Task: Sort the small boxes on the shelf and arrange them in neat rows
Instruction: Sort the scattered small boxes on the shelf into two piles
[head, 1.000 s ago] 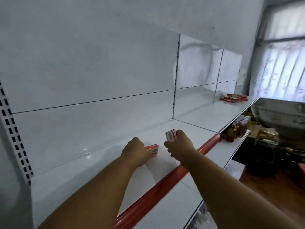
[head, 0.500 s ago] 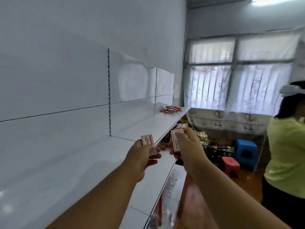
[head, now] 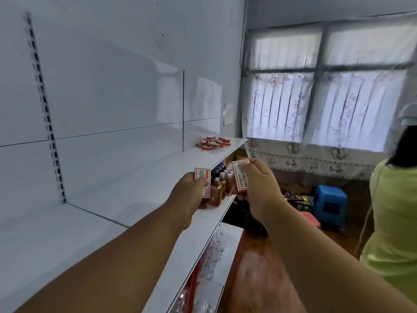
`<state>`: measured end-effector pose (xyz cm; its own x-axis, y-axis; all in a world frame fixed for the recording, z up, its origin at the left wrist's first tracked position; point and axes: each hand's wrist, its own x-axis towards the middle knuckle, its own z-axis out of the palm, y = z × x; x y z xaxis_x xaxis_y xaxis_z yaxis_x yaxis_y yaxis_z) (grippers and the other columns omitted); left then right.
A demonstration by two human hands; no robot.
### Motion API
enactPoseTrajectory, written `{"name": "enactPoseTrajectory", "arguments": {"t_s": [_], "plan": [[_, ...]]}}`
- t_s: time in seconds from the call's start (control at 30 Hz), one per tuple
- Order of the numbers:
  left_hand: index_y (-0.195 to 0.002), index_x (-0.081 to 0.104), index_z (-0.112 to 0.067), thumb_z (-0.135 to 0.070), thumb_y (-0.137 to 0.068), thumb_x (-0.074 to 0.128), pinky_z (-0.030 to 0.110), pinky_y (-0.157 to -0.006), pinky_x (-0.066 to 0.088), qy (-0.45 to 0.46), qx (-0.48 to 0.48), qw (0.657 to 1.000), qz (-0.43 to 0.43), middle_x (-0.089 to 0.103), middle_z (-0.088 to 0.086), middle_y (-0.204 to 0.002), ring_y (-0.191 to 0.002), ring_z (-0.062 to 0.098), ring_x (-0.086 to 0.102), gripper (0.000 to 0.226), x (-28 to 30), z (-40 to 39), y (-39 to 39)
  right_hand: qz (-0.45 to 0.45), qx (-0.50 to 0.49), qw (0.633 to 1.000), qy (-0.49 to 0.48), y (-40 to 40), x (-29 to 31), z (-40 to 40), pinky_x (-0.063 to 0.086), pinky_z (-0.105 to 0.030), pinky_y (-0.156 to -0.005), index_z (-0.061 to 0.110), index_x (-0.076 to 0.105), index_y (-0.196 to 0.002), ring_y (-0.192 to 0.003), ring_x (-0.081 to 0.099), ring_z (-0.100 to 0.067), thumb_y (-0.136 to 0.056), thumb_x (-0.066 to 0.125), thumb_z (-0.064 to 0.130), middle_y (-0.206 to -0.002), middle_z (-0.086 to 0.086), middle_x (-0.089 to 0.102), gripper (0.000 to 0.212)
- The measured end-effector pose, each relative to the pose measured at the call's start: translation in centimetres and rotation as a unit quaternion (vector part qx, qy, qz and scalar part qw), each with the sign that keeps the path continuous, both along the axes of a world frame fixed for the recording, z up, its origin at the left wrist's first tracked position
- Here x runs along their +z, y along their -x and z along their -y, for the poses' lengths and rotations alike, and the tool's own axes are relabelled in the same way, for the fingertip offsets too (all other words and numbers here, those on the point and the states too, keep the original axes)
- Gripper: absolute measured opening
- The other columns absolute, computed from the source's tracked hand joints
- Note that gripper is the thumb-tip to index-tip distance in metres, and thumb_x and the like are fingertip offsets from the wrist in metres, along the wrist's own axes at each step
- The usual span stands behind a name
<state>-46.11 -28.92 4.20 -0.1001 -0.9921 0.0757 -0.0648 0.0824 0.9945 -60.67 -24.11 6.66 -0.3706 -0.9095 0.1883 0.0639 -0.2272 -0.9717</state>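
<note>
Small shop: white metal gondola shelving (head: 140, 184) with slotted uprights (head: 42, 105); bottled drinks (head: 222, 179) stocked on lower tier.

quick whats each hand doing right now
Left hand: holding a small box.
Right hand: holding another small box.

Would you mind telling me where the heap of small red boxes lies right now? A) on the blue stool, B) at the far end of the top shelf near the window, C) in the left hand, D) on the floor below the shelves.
B: the heap of small red boxes lies on the top shelf at its far end, beside the window; each hand holds only a single box.
</note>
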Motion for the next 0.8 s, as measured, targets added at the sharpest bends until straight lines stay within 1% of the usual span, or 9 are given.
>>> {"name": "enactPoseTrajectory", "arguments": {"t_s": [0.1,0.17,0.27,0.37,0.43,0.5,0.6,0.67,0.8], "plan": [[-0.121,0.056,-0.026,-0.031,-0.099,0.044,0.045,-0.084,0.059,0.001,0.005,1.0,0.008,0.07,0.005,-0.107,-0.095,0.025,0.069,0.026,-1.0,5.7,2.4,0.02,0.001,1.0,0.003,2.3,-0.7,6.0,0.048,-0.03,-0.057,0.021,0.064,-0.098,-0.07,0.06,-0.02,-0.096,0.051,0.023,-0.085,-0.007,0.066,0.014],[-0.113,0.055,-0.029,-0.031,-0.099,0.044,0.047,-0.088,0.057,0.007,0.004,1.0,0.004,0.07,0.004,-0.104,-0.095,0.024,0.07,0.018,-1.3,10.0,4.3,0.023,0.004,1.0,0.01,3.9,-1.0,10.4,0.047,-0.031,-0.056,0.021,0.063,-0.092,-0.066,0.059,-0.019,-0.095,0.05,0.021,-0.08,-0.006,0.065,0.014],[-0.112,0.056,-0.026,-0.031,-0.1,0.043,0.046,-0.086,0.058,0.001,-0.007,1.0,-0.005,0.07,0.006,-0.103,-0.093,0.024,0.07,0.018,-1.0,16.6,7.5,0.019,-0.005,1.0,0.01,6.5,-0.8,16.2,0.045,-0.028,-0.049,0.02,0.062,-0.093,-0.055,0.058,-0.015,-0.095,0.049,0.018,-0.072,-0.003,0.064,0.014],[-0.121,0.057,-0.024,-0.034,-0.099,0.041,0.045,-0.086,0.058,-0.01,-0.018,1.0,-0.001,0.071,0.005,-0.103,-0.092,0.022,0.07,0.029,-0.3,22.3,11.8,0.003,-0.005,1.0,0.011,10.0,-0.1,21.2,0.051,-0.03,-0.053,0.022,0.065,-0.103,-0.063,0.066,-0.017,-0.098,0.053,0.021,-0.08,-0.004,0.071,0.013],[-0.119,0.056,-0.026,-0.035,-0.101,0.039,0.037,-0.077,0.058,-0.01,-0.019,1.0,0.019,0.069,0.001,-0.101,-0.089,0.017,0.068,0.027,0.3,25.4,14.9,-0.014,-0.014,1.0,0.018,12.9,0.2,24.2,0.052,-0.028,-0.056,0.027,0.066,-0.107,-0.07,0.071,-0.017,-0.098,0.056,0.022,-0.087,-0.004,0.074,0.014],[-0.118,0.056,-0.028,-0.035,-0.102,0.038,0.033,-0.07,0.058,0.001,-0.025,0.999,0.033,0.07,-0.001,-0.097,-0.085,0.014,0.069,0.025,0.5,28.3,17.9,-0.022,-0.021,0.999,0.029,15.8,-0.1,27.1,0.052,-0.023,-0.054,0.029,0.065,-0.111,-0.07,0.072,-0.014,-0.098,0.056,0.021,-0.086,0.0,0.075,0.018],[-0.114,0.058,-0.028,-0.035,-0.103,0.04,0.035,-0.078,0.061,0.021,-0.036,0.998,0.05,0.071,-0.003,-0.09,-0.079,0.013,0.071,0.023,-0.5,32.6,22.5,-0.018,-0.024,0.999,0.036,20.3,-1.5,31.6,0.052,-0.02,-0.052,0.027,0.062,-0.119,-0.067,0.072,-0.011,-0.099,0.055,0.018,-0.086,0.001,0.074,0.023],[-0.112,0.059,-0.027,-0.034,-0.102,0.041,0.035,-0.078,0.061,0.025,-0.03,0.998,0.055,0.07,-0.003,-0.088,-0.078,0.013,0.07,0.021,-1.2,35.9,25.6,-0.027,-0.022,0.999,0.03,23.6,-2.5,35.1,0.054,-0.022,-0.055,0.026,0.06,-0.122,-0.07,0.073,-0.013,-0.099,0.055,0.02,-0.088,0.0,0.074,0.025],[-0.119,0.059,-0.027,-0.041,-0.097,0.042,0.042,-0.086,0.058,0.016,-0.009,0.998,0.062,0.071,0.0,-0.104,-0.091,0.019,0.07,0.031,-2.1,43.4,31.9,-0.047,-0.015,0.999,0.018,30.3,-3.6,42.9,0.062,-0.041,-0.069,0.021,0.06,-0.117,-0.076,0.074,-0.021,-0.098,0.055,0.019,-0.088,-0.003,0.075,0.019]]}}
